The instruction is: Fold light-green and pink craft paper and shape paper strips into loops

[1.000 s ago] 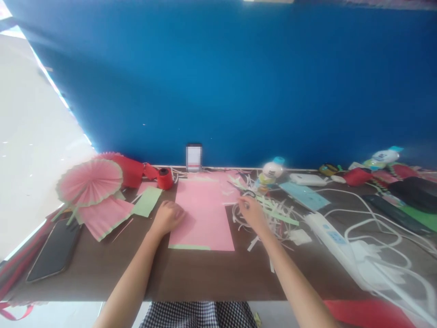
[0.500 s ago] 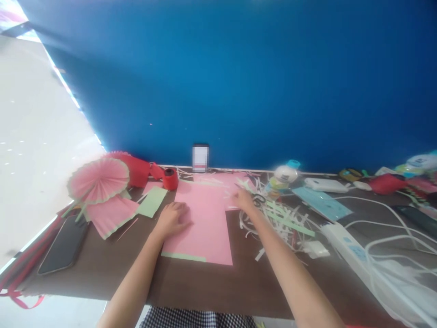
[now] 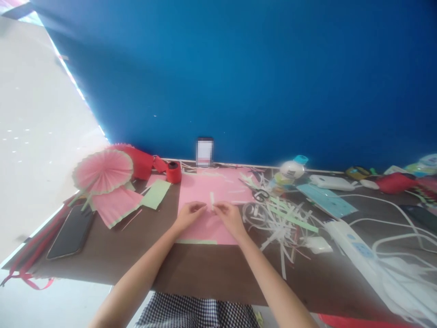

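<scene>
Both my hands meet over the middle of a pink paper sheet [image 3: 201, 191] that lies flat on the brown table [image 3: 112, 250]. A short white paper strip [image 3: 212, 200] stands up between them. My right hand [image 3: 228, 215] pinches the strip from the right. Facing it from the left, my left hand [image 3: 190, 214] has its fingertips closed at the strip's base. A thin green band [image 3: 196, 242] runs along the near edge of the pink sheet.
A pile of white and green paper strips [image 3: 283, 221] and scissors [image 3: 261, 195] lie right of the sheet. Pink paper fans [image 3: 104, 171], a green card [image 3: 156, 194], a red tape roll [image 3: 174, 172] and a phone [image 3: 71, 231] sit left. A power strip [image 3: 353, 241] with cables is right.
My right hand came back from the strip pile to the middle of the pink sheet with a white strip. My left hand slid right to meet it. The view shifted a little.
</scene>
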